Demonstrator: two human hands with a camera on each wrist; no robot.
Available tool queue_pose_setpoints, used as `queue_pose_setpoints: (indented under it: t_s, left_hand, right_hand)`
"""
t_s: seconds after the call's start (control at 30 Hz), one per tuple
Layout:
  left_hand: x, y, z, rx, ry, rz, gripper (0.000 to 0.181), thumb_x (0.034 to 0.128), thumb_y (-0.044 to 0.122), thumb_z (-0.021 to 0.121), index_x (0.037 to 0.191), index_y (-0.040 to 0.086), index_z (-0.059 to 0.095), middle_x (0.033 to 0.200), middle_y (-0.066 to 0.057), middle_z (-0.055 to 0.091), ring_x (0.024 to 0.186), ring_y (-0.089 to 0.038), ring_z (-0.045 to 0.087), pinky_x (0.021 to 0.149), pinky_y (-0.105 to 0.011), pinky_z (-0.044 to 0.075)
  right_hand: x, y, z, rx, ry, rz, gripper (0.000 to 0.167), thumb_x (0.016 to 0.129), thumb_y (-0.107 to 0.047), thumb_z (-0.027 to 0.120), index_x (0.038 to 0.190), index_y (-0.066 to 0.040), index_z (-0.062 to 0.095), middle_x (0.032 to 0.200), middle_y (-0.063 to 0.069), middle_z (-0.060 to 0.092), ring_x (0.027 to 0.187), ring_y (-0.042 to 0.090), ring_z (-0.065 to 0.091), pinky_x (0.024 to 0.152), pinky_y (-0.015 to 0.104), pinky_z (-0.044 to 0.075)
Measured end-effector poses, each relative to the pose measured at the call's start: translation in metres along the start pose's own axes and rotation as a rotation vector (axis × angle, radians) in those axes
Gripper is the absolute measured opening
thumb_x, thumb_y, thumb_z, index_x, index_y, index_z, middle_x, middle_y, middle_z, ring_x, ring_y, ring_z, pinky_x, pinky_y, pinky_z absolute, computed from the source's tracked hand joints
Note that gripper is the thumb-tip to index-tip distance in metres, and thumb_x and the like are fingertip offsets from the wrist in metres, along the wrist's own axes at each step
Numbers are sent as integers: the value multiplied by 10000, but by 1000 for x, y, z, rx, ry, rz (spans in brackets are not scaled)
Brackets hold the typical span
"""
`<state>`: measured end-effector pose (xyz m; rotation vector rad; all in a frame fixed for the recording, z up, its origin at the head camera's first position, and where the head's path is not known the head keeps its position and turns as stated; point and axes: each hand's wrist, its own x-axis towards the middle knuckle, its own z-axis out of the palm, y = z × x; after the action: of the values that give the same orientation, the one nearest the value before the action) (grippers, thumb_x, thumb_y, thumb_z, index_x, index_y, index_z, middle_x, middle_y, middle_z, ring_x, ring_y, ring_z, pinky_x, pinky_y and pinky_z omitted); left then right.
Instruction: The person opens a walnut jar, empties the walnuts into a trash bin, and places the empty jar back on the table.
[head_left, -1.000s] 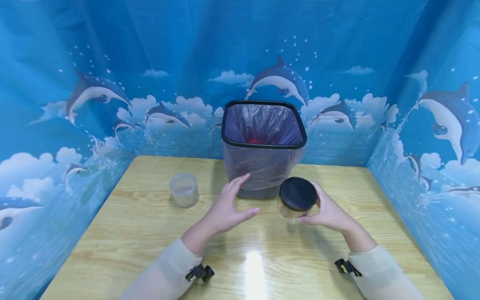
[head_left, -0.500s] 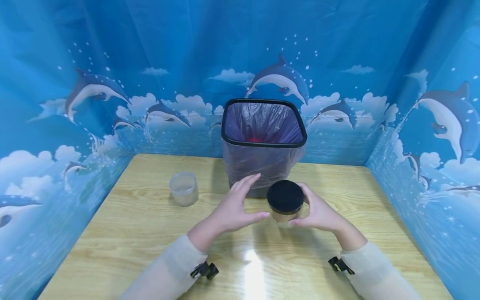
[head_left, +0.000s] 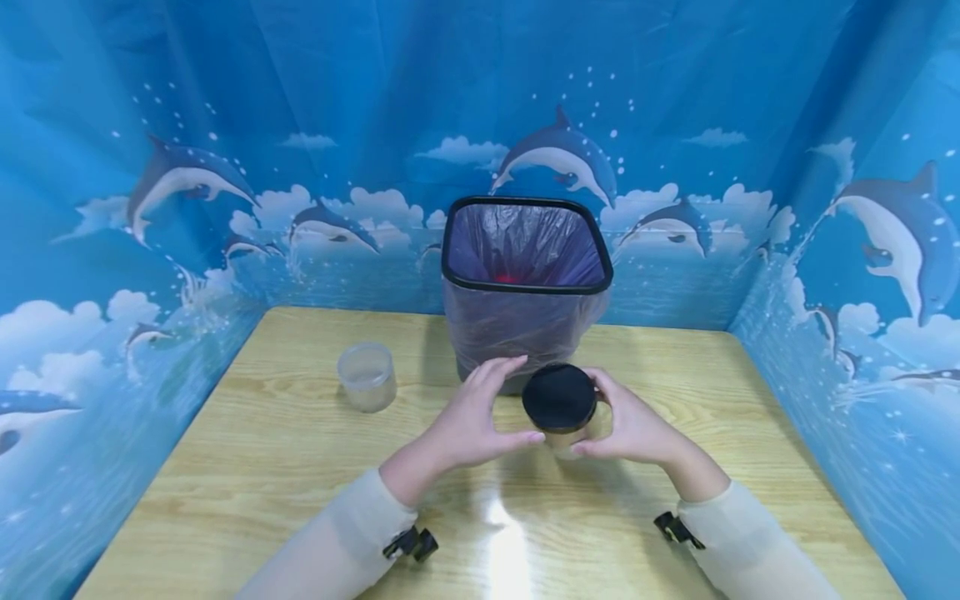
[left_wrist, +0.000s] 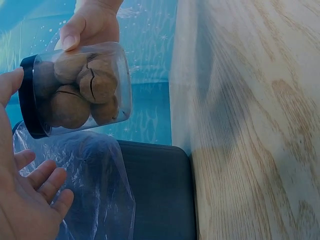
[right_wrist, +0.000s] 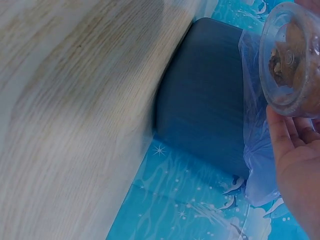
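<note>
My right hand (head_left: 626,425) grips a clear plastic jar (left_wrist: 117,85) by its side, holding it above the table. Several cracked round brown nuts (left_wrist: 95,85) fill the jar, and a black lid (head_left: 558,398) tops it. In the left wrist view the jar appears on its side, base to the right. My left hand (head_left: 468,421) spreads beside the lid, fingers apart. Its thumb tip is at the lid's edge; whether it touches I cannot tell. The right wrist view shows the jar's base (right_wrist: 285,65) over the right hand's fingers (right_wrist: 280,130).
Behind the hands stands a dark bin (head_left: 525,325) with a purple plastic liner, something red inside. A small clear container (head_left: 367,379) sits on the wooden table (head_left: 247,467) at left. A blue dolphin-print curtain (head_left: 360,125) surrounds the table on the back and sides.
The right hand has carried the lidded jar leftward, closer to the left hand. The left hand has shifted slightly right, so its thumb is now beside the lid.
</note>
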<state>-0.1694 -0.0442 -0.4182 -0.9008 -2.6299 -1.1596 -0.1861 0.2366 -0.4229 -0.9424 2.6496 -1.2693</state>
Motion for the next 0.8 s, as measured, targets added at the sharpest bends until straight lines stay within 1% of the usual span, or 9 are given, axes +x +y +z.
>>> queue_pose_setpoints:
  t_s: [0.2, 0.4, 0.53, 0.67, 0.8]
  left_hand:
    - [-1, -1, 2, 4, 0, 22, 968, 787, 523, 812, 1554, 162, 345, 1500, -46, 427, 1363, -212, 409, 1099, -467, 393]
    - [-1, -3, 4, 15, 10, 58, 961, 768, 504, 832, 1528, 117, 389, 1430, -51, 477, 1294, -192, 455, 1062, -425, 431]
    - [-2, -1, 5, 27, 2, 54, 975, 749, 506, 849, 1522, 107, 409, 1371, -62, 499, 1232, -202, 485, 1018, -419, 463]
    - [-3, -1, 6, 36, -18, 45, 988, 738, 518, 856, 1527, 125, 408, 1360, -56, 492, 1218, -201, 486, 1003, -426, 470]
    - [-4, -2, 6, 36, -27, 62, 991, 726, 513, 868, 1530, 161, 408, 1343, -56, 491, 1212, -195, 478, 1000, -419, 470]
  right_hand:
    - [3, -2, 3, -38, 3, -36, 917, 653, -288, 948, 1411, -120, 460, 1313, 2, 581, 1202, 186, 549, 1012, 424, 474]
    - [5, -4, 5, -48, -11, -72, 893, 640, -293, 951, 1395, -154, 495, 1301, -55, 589, 1205, 159, 548, 1020, 395, 463]
    - [6, -6, 6, -76, -30, -73, 880, 640, -320, 947, 1389, -183, 506, 1304, -94, 580, 1177, 137, 553, 1006, 389, 464]
    - [6, -8, 6, -124, -43, -81, 861, 639, -369, 937, 1371, -187, 523, 1277, -102, 581, 1124, 126, 560, 974, 418, 479]
    - [7, -9, 6, -150, -59, -88, 863, 635, -403, 929, 1372, -204, 527, 1263, -102, 582, 1110, 125, 563, 956, 460, 488]
